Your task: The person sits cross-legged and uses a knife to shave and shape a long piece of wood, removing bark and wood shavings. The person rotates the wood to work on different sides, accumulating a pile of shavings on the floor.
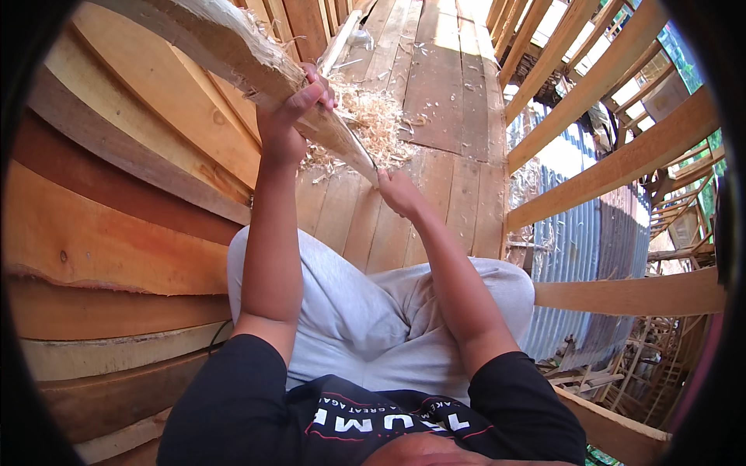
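A long, pale, rough-hewn piece of timber [233, 50] slants from the upper left down toward the middle, its surface chipped and splintered. My left hand [291, 109] is closed round it, thumb over the upper face and fingertips showing on the far side. At its narrow lower end my right hand [398, 193] is closed in a fist. A thin dark edge [362, 149] runs along the timber's right side down to that fist. What the right fingers hold is hidden, so I cannot tell whether it is a tool or the timber's tip.
Curled wood shavings [369, 116] lie heaped on the plank floor [447, 101] beyond my hands. Stacked boards [116, 248] stand close on the left. A slatted wooden railing [622, 171] borders the right, with corrugated metal sheets [575, 241] beyond it.
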A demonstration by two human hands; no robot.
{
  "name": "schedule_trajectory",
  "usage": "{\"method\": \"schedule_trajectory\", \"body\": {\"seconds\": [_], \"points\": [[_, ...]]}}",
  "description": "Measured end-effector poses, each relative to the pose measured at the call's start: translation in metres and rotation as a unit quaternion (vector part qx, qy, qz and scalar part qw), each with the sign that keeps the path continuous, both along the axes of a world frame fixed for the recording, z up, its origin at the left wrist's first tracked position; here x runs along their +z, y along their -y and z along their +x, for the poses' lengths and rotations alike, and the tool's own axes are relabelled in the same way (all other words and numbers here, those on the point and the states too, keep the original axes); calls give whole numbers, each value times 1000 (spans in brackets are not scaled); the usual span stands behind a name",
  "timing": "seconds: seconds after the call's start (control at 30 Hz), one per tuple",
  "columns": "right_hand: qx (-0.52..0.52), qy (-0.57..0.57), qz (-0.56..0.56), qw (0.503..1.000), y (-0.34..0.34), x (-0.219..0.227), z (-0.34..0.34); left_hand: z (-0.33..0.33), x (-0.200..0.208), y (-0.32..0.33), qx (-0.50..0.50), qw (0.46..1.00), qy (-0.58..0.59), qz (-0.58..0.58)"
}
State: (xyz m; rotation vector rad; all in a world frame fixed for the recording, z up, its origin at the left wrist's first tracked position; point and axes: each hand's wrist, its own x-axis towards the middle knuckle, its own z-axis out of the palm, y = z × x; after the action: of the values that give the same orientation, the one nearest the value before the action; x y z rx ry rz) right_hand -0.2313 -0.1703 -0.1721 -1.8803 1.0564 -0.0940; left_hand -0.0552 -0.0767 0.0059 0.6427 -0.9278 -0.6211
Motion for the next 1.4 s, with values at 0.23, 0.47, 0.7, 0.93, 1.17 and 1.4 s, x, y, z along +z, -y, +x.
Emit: {"method": "schedule_trajectory", "body": {"seconds": [0.23, 0.47, 0.7, 0.93, 1.17, 1.4], "points": [[-12, -80, -61, 995, -8, 0, 9, 10, -4, -3, -13, 1000, -9, -10], [22, 34, 17, 999, -17, 45, 13, 13, -6, -6, -8, 1000, 5, 11], [-42, -44, 68, 996, -3, -13, 8, 10, -1, -8, 12, 1000, 16, -21], [-47, -12, 69, 996, -4, -17, 7, 18, 19, -19, 393, 890, 225, -56], [-15, -26, 89, 996, -4, -12, 10, 44, 27, -43, 623, 708, 333, 16], [1, -38, 85, 996, -4, -12, 13, 45, 27, -45, 611, 733, 298, 16]]}}
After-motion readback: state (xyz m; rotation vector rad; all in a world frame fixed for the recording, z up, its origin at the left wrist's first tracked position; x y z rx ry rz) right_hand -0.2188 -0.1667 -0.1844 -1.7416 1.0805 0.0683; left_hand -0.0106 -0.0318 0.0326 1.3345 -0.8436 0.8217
